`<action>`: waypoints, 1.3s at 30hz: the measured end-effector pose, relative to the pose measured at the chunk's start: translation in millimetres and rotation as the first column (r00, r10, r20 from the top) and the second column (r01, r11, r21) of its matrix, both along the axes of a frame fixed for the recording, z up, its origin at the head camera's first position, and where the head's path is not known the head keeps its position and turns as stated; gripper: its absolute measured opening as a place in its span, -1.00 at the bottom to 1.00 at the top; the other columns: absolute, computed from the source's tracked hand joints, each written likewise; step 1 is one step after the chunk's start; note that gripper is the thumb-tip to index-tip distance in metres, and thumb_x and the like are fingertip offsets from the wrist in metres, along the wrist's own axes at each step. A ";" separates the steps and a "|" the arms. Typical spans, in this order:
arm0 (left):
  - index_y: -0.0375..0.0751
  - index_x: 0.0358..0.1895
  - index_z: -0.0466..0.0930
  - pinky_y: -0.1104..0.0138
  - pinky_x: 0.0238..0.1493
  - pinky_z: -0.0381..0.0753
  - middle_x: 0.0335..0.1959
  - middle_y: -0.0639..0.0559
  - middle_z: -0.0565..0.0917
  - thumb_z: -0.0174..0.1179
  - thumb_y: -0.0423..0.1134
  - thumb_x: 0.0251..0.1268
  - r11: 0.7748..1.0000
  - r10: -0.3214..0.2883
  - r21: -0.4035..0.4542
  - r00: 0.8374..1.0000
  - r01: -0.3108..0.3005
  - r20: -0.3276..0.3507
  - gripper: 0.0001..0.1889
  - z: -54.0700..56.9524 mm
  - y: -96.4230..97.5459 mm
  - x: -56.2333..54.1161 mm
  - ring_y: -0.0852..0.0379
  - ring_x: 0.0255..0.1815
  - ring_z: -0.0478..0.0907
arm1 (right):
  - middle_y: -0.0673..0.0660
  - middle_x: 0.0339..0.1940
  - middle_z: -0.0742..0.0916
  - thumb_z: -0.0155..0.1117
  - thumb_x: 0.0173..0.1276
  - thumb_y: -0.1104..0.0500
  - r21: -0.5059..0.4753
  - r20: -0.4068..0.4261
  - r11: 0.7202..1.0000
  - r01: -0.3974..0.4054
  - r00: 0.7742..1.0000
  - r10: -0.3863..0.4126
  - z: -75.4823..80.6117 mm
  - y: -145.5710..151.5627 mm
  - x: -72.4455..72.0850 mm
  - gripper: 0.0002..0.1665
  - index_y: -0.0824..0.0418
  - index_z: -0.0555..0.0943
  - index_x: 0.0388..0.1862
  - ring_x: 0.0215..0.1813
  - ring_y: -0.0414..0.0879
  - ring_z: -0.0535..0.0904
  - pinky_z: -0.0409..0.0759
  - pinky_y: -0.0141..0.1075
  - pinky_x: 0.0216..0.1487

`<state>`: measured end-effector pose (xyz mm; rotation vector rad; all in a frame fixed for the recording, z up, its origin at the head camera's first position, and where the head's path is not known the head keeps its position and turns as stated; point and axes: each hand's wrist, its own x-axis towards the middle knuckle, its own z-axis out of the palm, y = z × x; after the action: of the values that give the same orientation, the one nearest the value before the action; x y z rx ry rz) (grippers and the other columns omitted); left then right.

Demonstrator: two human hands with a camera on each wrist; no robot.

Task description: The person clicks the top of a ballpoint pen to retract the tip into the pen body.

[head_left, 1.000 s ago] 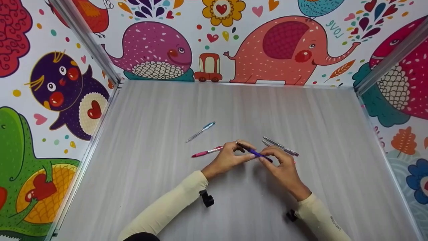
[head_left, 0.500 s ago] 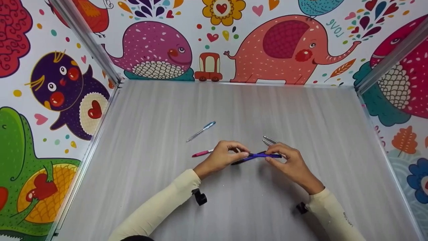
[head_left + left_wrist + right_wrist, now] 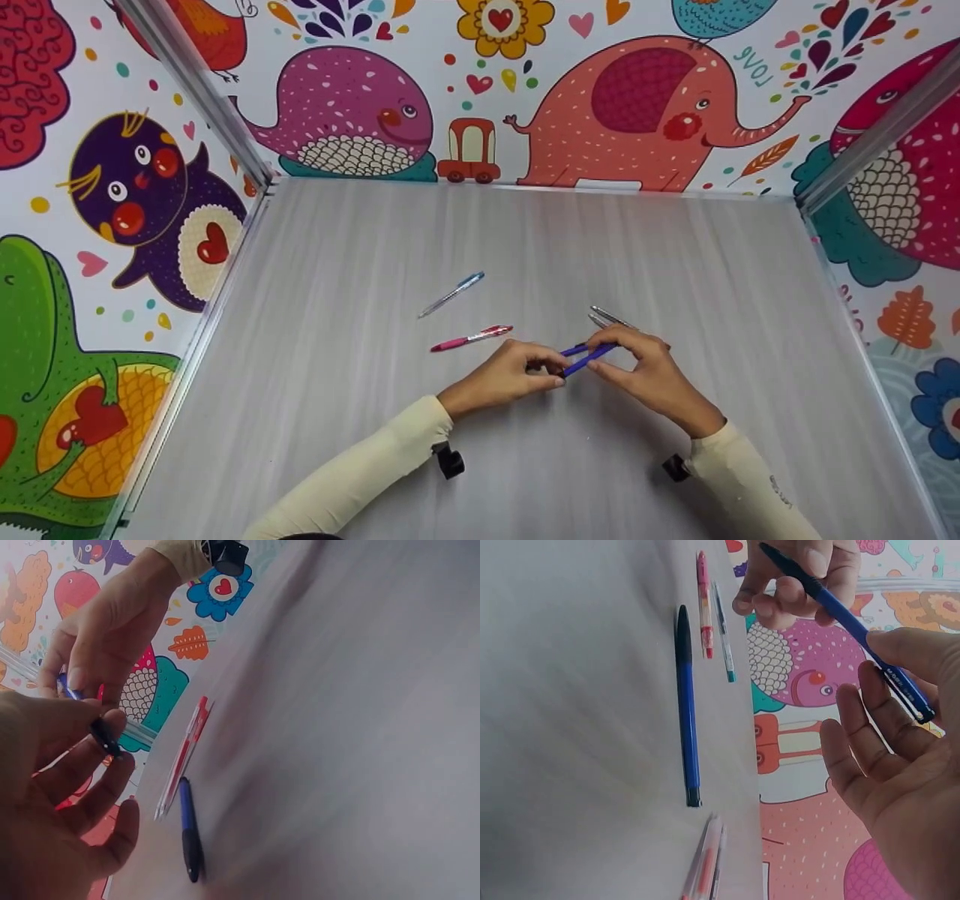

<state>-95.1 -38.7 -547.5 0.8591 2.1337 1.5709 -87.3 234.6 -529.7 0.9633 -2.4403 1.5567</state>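
Both hands pinch one blue pen between them, held above the table. My left hand has its fingertips at the dark grip end. My right hand holds the clip end between thumb and fingers, as the right wrist view shows. A second blue pen with a black grip lies on the table beneath. The left wrist view shows this lying pen too, with the held pen's black grip at the left fingers.
A pink pen lies left of the hands, and a light-blue clear pen farther back. Behind the right hand are clear pens, partly covered by it. Cartoon-printed panels wall the grey table.
The held blue pen has swung round, its left end now nearer my body. My left hand has shifted slightly right and nearer, uncovering the pink pen. The other pens stay in place.
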 end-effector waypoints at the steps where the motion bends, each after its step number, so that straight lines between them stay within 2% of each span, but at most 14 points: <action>1: -0.26 0.14 0.84 0.30 -0.02 0.71 -0.12 0.12 0.82 0.42 -0.35 0.53 1.000 -0.003 0.004 1.000 0.003 0.007 -0.78 -0.9 0.7 1.1 0.29 -0.13 0.64 | -0.01 0.02 0.84 0.61 0.31 0.46 0.007 0.006 1.000 0.005 1.000 -0.005 0.6 -1.0 0.8 -0.54 0.06 0.78 0.09 0.08 -0.01 0.78 0.48 -0.40 0.33; 3: -0.31 0.12 0.83 0.31 -0.03 0.73 -0.13 0.14 0.82 0.42 -0.38 0.52 1.000 -0.009 0.016 1.000 0.008 0.018 -0.79 -2.7 2.0 3.2 0.24 -0.14 0.67 | -0.05 0.04 0.83 0.60 0.34 0.44 0.018 0.024 1.000 0.019 1.000 -0.020 1.2 -2.5 2.3 -0.51 0.04 0.76 0.15 0.08 0.02 0.78 0.43 -0.35 0.33; 6: -0.37 0.09 0.82 0.30 -0.04 0.75 -0.15 0.10 0.84 0.41 -0.40 0.52 0.999 -0.008 0.034 1.000 0.007 0.028 -0.81 -5.3 4.2 6.4 0.20 -0.15 0.71 | -0.06 0.05 0.82 0.59 0.36 0.42 0.030 0.040 0.999 0.036 0.999 -0.037 1.5 -4.4 3.9 -0.45 0.05 0.72 0.26 0.08 0.04 0.78 0.40 -0.38 0.34; 9: -0.41 0.06 0.82 0.28 0.00 0.75 -0.13 -0.01 0.86 0.41 -0.37 0.53 0.998 0.011 0.062 0.998 -0.014 0.056 -0.81 -7.6 7.0 9.3 0.26 -0.11 0.71 | -0.03 0.04 0.81 0.58 0.37 0.42 0.032 0.055 0.999 0.039 0.998 -0.040 1.6 -6.5 4.3 -0.37 0.09 0.67 0.37 0.08 0.01 0.78 0.52 -0.42 0.34; 14: -0.45 0.04 0.81 0.29 0.11 0.72 -0.09 -0.05 0.86 0.41 -0.37 0.52 0.990 0.053 0.123 0.987 -0.072 0.155 -0.80 -10.6 13.4 14.2 0.29 -0.03 0.70 | 0.04 -0.05 0.81 0.56 0.38 0.46 0.007 0.064 1.000 0.026 0.998 -0.027 1.3 -11.5 3.2 -0.25 0.17 0.56 0.50 0.04 -0.03 0.79 0.54 -0.39 0.35; 19: -0.47 0.04 0.79 0.26 0.13 0.69 -0.12 0.00 0.84 0.42 -0.37 0.50 0.977 0.081 0.174 0.964 -0.128 0.254 -0.79 -12.0 18.1 18.5 0.25 -0.05 0.71 | 0.14 -0.10 0.79 0.48 0.42 0.52 -0.088 0.106 0.996 -0.003 0.994 0.013 0.3 -16.5 3.1 -0.26 0.24 0.51 0.53 -0.02 0.04 0.79 0.69 -0.33 0.21; 23: -0.48 0.08 0.76 0.11 0.06 0.79 -0.12 0.07 0.80 0.40 -0.39 0.50 0.967 0.077 0.205 0.939 -0.153 0.336 -0.77 -12.6 19.0 21.7 0.21 -0.11 0.72 | 0.24 -0.07 0.77 0.45 0.46 0.49 -0.145 0.170 0.989 0.003 0.985 0.021 -0.1 -19.8 4.8 -0.30 0.23 0.54 0.52 -0.02 0.04 0.77 0.74 -0.30 0.14; 25: -0.46 0.09 0.76 0.07 0.04 0.81 -0.11 0.09 0.80 0.39 -0.39 0.50 0.965 0.078 0.207 0.931 -0.159 0.356 -0.77 -12.6 18.9 22.8 0.21 -0.12 0.73 | 0.29 -0.04 0.76 0.46 0.46 0.48 -0.159 0.202 0.987 0.017 0.979 0.016 0.0 -21.2 5.9 -0.31 0.23 0.54 0.52 0.01 0.01 0.77 0.74 -0.31 0.14; 28: -0.46 0.07 0.76 0.15 0.00 0.81 -0.11 0.02 0.82 0.39 -0.42 0.49 0.958 0.084 0.223 0.917 -0.182 0.389 -0.79 -13.5 19.5 24.2 0.19 -0.13 0.75 | 0.34 0.03 0.76 0.45 0.46 0.49 -0.184 0.240 0.982 0.032 0.971 0.013 0.4 -23.0 7.1 -0.33 0.28 0.54 0.50 0.06 -0.02 0.76 0.75 -0.30 0.15; 32: -0.48 0.05 0.76 0.33 -0.09 0.78 -0.12 -0.04 0.83 0.38 -0.46 0.48 0.944 0.092 0.245 0.893 -0.219 0.441 -0.81 -15.6 20.3 25.7 0.18 -0.13 0.77 | 0.30 0.09 0.75 0.44 0.45 0.51 -0.208 0.261 0.977 0.047 0.965 0.009 -0.1 -25.4 7.8 -0.34 0.34 0.53 0.49 0.10 0.03 0.76 0.76 -0.27 0.15; 36: -0.48 0.04 0.75 0.33 -0.09 0.79 -0.14 -0.04 0.82 0.38 -0.46 0.47 0.937 0.100 0.251 0.876 -0.242 0.471 -0.81 -17.1 20.6 25.9 0.17 -0.14 0.77 | 0.33 0.13 0.72 0.43 0.45 0.53 -0.227 0.271 0.972 0.060 0.962 0.004 -0.9 -27.6 8.1 -0.35 0.35 0.53 0.49 0.11 0.11 0.76 0.76 -0.24 0.15; 39: -0.48 0.03 0.75 0.30 -0.09 0.80 -0.15 -0.03 0.81 0.39 -0.45 0.46 0.936 0.110 0.245 0.871 -0.252 0.478 -0.81 -17.7 20.4 25.3 0.17 -0.15 0.77 | 0.44 0.15 0.68 0.43 0.45 0.53 -0.235 0.278 0.969 0.073 0.960 -0.004 -1.4 -29.1 8.1 -0.35 0.35 0.53 0.49 0.11 0.07 0.77 0.76 -0.25 0.15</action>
<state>-69.7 -18.3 -565.2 0.3129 1.6988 1.9966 -79.2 205.6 -531.1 0.6918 -2.3360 2.0395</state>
